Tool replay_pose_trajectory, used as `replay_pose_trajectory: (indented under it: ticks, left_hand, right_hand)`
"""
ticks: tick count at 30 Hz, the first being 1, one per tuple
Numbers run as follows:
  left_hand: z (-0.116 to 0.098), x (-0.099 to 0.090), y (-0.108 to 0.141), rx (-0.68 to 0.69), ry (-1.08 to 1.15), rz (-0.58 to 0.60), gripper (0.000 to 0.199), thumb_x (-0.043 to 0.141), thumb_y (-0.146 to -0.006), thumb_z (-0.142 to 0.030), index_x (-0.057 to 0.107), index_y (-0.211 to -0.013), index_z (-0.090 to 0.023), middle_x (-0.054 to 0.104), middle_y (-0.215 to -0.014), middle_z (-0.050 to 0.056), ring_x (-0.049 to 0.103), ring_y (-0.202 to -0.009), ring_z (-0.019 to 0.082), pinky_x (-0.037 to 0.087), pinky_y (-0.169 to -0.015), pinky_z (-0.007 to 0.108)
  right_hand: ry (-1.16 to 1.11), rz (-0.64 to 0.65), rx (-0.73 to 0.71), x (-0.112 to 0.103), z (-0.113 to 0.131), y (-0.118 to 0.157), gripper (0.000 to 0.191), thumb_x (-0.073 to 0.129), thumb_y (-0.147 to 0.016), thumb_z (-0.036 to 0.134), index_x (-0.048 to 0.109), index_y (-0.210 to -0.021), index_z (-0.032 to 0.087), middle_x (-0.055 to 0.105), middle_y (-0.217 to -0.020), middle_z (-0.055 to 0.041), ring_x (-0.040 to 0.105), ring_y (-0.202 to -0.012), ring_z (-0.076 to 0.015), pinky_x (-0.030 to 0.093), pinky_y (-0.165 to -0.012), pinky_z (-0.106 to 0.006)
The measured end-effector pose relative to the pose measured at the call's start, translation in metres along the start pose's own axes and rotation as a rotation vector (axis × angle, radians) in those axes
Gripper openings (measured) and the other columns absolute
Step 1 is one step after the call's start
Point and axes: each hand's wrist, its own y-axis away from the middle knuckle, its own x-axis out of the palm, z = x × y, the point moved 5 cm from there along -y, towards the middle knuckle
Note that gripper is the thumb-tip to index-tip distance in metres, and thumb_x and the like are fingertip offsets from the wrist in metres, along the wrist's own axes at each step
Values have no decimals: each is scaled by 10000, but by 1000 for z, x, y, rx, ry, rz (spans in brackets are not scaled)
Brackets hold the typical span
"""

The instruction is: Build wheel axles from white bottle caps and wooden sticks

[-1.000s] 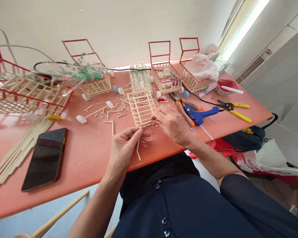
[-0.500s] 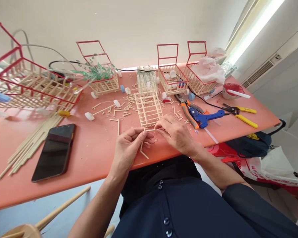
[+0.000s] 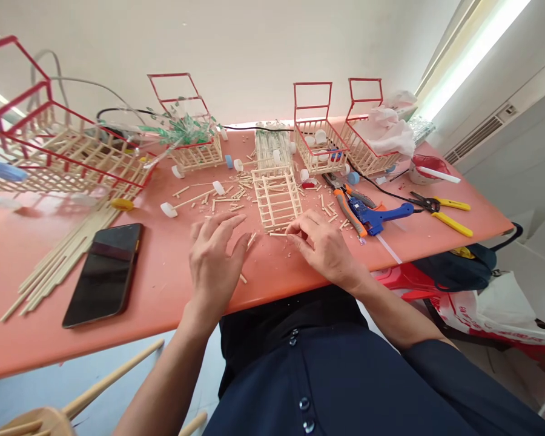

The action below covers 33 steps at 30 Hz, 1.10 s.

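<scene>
My right hand (image 3: 320, 245) pinches one end of a short wooden stick (image 3: 278, 234), which points left along the near edge of a small wooden lattice frame (image 3: 278, 203). To the left, my left hand (image 3: 214, 260) is open over the tabletop, thumb and fingers apart. Close to its thumb lies a thin wooden stick piece (image 3: 251, 241), and another stick end (image 3: 243, 278) pokes out below the palm. Whether those two join is hidden by the hand. Loose stick offcuts (image 3: 236, 195) are scattered around the frame.
A phone (image 3: 103, 275) and long wooden sticks (image 3: 59, 266) lie on the left. Red-rimmed wooden carts (image 3: 320, 151) stand along the back. To the right are a blue glue gun (image 3: 381, 215), orange-handled pliers (image 3: 349, 209), yellow-handled pliers (image 3: 440, 212) and a red-stained cup (image 3: 429, 169).
My left hand has let go of the short stick and moved left, its fingers spreading. My right hand keeps the stick in nearly the same place. The view has shifted slightly.
</scene>
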Motion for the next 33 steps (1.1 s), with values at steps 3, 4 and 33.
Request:
replay_pose_trajectory:
  ticks: [3, 4, 33]
  left_hand:
    - [-21, -1, 8, 185, 88, -58, 175, 725, -1009, -212, 771, -1177, -232, 826, -1142, 80, 752, -1050, 246, 550, -1001, 399]
    - [-27, -1, 11, 228, 107, -48, 163, 727, -1009, -203, 768, -1164, -234, 830, -1107, 67, 752, -1020, 236, 554, -985, 386]
    - [29, -2, -44, -1, -25, 263, 120, 572, -986, -232, 646, -893, -235, 745, -911, 53, 673, -933, 264, 524, -867, 379]
  right_hand:
    - [-11, 36, -27, 0, 5, 2, 146, 597, -1102, 269, 668, -996, 199, 678, -996, -51, 625, -888, -167, 478, -818, -270]
    - [-13, 46, -40, 1, 6, 3, 154, 589, -1108, 276, 671, -1006, 196, 680, -1002, -54, 631, -901, -166, 481, -823, -267]
    - [80, -13, -59, -3, -5, 14, 202, 635, -1093, 378, 715, -1074, 194, 755, -1021, -62, 706, -875, -164, 530, -803, -274]
